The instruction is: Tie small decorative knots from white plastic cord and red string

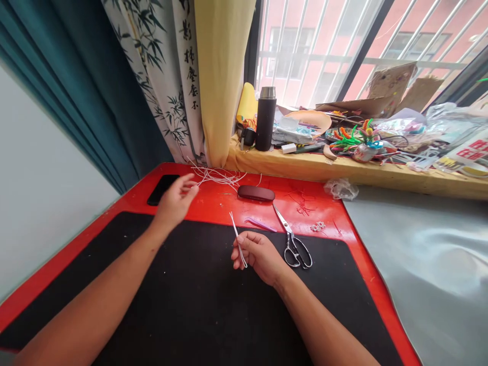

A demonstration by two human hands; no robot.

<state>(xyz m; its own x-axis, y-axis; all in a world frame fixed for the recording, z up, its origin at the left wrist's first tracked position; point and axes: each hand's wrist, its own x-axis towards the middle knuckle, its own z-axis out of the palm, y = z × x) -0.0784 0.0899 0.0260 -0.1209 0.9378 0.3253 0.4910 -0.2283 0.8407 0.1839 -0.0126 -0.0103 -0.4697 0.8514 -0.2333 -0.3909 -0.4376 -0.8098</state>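
My right hand (259,255) rests on the black mat (198,305), its fingers pinched on a short white strip (235,234) that sticks up and away from me. My left hand (176,200) reaches toward a loose bundle of thin white strips (219,177) at the far edge of the red table (213,203); its fingers are apart and loosely curled, just short of the strips. Silver scissors (294,244) lie right of my right hand. Pink tweezers (261,223) lie just beyond it.
A black phone (162,189) lies left of my left hand. A dark red case (255,193) sits behind the tweezers. The window sill holds a black thermos (266,118) and craft clutter. A crumpled plastic scrap (340,188) lies at right, beside a grey cover (427,264).
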